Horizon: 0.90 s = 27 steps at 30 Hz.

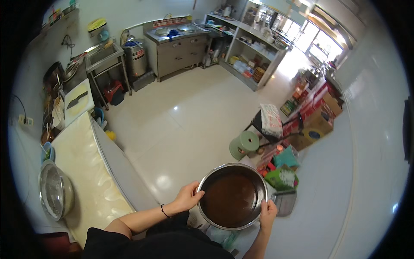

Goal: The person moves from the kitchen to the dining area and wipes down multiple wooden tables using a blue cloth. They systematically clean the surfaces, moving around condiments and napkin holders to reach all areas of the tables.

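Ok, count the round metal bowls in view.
2. A round steel bowl of brown liquid is held at its rim by the left hand and right hand; an empty steel basin sits on the counter. Others may be hidden.

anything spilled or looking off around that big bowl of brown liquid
No spill shows. The steel bowl of dark brown liquid sits level, gripped at its rim by the left hand and right hand. The cluttered boxes and bags on the floor nearby look untidy, nothing more.
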Tool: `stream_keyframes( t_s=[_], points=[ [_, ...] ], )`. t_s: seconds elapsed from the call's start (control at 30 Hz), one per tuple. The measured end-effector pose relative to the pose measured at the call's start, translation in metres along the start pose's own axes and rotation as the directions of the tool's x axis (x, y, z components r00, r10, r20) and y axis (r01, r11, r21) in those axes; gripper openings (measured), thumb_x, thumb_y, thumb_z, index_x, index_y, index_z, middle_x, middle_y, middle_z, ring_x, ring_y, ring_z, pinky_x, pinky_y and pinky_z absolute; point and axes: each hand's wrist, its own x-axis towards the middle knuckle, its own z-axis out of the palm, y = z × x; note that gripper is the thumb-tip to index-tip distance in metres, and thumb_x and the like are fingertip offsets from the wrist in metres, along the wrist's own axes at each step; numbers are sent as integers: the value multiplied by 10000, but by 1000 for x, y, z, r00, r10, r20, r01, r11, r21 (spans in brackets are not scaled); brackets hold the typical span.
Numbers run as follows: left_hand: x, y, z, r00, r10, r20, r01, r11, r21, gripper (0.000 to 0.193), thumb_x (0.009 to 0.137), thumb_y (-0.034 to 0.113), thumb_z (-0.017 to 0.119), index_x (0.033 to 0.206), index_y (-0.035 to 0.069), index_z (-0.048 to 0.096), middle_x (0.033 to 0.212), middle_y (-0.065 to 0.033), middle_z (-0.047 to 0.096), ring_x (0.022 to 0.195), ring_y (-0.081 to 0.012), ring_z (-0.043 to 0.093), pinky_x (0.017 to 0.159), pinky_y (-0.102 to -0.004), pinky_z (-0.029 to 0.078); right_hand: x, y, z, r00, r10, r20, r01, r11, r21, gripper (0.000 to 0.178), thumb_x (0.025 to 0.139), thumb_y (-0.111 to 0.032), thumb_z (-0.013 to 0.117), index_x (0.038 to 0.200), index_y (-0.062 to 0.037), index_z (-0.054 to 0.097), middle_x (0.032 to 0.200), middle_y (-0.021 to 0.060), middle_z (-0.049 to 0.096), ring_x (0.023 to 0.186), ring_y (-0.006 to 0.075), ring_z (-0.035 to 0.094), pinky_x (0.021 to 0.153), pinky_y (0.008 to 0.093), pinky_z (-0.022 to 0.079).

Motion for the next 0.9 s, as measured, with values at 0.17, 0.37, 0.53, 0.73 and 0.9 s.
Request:
stream_keyframes(
  t_s=[0.17, 0.37, 0.53, 0.73, 0.9],
  points=[
    [81, 13, -24, 992, -13, -126, 7, 999, -52, 162, 833, 144, 617, 832, 9, 526, 625, -50, 496, 565, -134, 466, 530, -299, 398, 116, 0, 54, 991, -29, 134, 29, 1000, 1, 384, 898, -111, 562, 625, -95, 292, 617, -68, 272, 588, 44, 255, 506, 251, 208],
    [205, 26, -68, 949, 22, -313, -44, 997, -62, 160, 828, 138, 626, 803, 29, 513, 643, -25, 483, 597, -115, 455, 543, -281, 395, 278, -35, 134, 945, -187, 268, 195, 981, -4, 403, 892, -125, 590, 619, -84, 296, 610, -63, 291, 590, 52, 273, 491, 254, 221],
    [265, 42, -147, 904, -39, -426, 33, 999, -20, 170, 834, 164, 602, 838, 16, 517, 645, -71, 538, 595, -165, 526, 564, -332, 436, 364, -39, 248, 895, -260, 362, 249, 965, 78, 402, 883, -107, 580, 615, -60, 283, 600, -42, 274, 589, 66, 262, 488, 278, 216],
    [332, 40, -239, 768, -108, -632, 86, 994, -66, 201, 828, 180, 613, 800, 30, 483, 635, -79, 492, 582, -190, 487, 567, -338, 418, 464, -83, 399, 783, -295, 548, 261, 955, 141, 392, 884, -103, 571, 604, -65, 301, 594, -46, 279, 592, 59, 260, 487, 269, 206],
    [376, 41, -330, 640, -98, -762, 121, 992, -26, 239, 834, 183, 621, 778, 28, 448, 625, -74, 466, 577, -188, 461, 556, -348, 404, 522, -132, 537, 648, -315, 693, 148, 945, 291, 393, 898, -114, 572, 608, -92, 309, 605, -76, 289, 590, 43, 252, 492, 249, 196]
  ],
)
